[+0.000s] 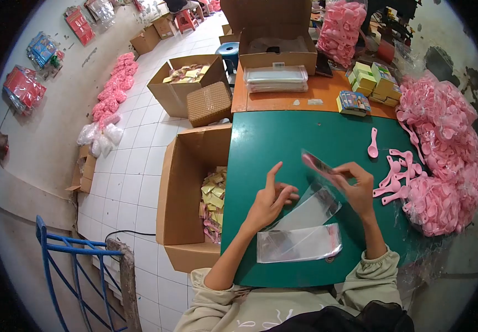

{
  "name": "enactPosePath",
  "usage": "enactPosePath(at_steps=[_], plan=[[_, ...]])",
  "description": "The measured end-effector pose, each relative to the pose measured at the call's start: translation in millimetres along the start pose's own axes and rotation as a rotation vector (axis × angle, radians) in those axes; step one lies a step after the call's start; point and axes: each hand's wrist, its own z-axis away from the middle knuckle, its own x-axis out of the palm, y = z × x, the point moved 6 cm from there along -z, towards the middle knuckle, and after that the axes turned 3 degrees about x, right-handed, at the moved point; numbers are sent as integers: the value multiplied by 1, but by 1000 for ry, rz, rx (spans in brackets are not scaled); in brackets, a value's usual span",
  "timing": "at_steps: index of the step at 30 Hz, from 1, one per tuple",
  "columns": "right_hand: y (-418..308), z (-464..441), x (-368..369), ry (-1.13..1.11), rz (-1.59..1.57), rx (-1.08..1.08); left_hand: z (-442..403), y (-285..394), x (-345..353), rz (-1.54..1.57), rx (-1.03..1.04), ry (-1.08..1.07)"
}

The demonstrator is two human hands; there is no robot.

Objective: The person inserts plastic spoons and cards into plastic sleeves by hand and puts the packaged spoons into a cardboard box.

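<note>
Packet of narrow clear plastic [317, 165], pink showing in it, tilts above the green tabletop [272, 138], pinched between the thumb and fingers of the right hand [355, 185]. The left hand [273, 200] is released, its index finger extended and the others loosely curled; whether it touches the clear flat plastic sleeve [312, 209] lying askew beside it, I cannot tell. Nearer the tabletop's front edge, clear rectangular sleeves [299, 243] lie flat. To the right are loose pink plastic spoons [395, 184], next to bulging clear bags of pink spoons [443, 144]. An open brown cardboard box [186, 182] left of the tabletop holds small yellow and pink packets [213, 196].
</note>
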Motion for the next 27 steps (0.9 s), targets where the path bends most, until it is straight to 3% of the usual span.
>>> enactPosePath(at_steps=[1, 4, 11, 20, 27], plan=[[-7, -1, 7, -147, 49, 28, 2, -6, 5, 171, -84, -55], [-19, 8, 30, -381, 91, -230, 11, -10, 19, 317, -228, -211], [-11, 29, 51, -676, 210, -153, 11, -19, 24, 338, -342, -236], [-4, 41, 59, -690, 226, -214, 15, -20, 31, 267, -367, -239], [-18, 48, 67, -681, 295, -407, 8, -17, 25, 163, -324, -128]])
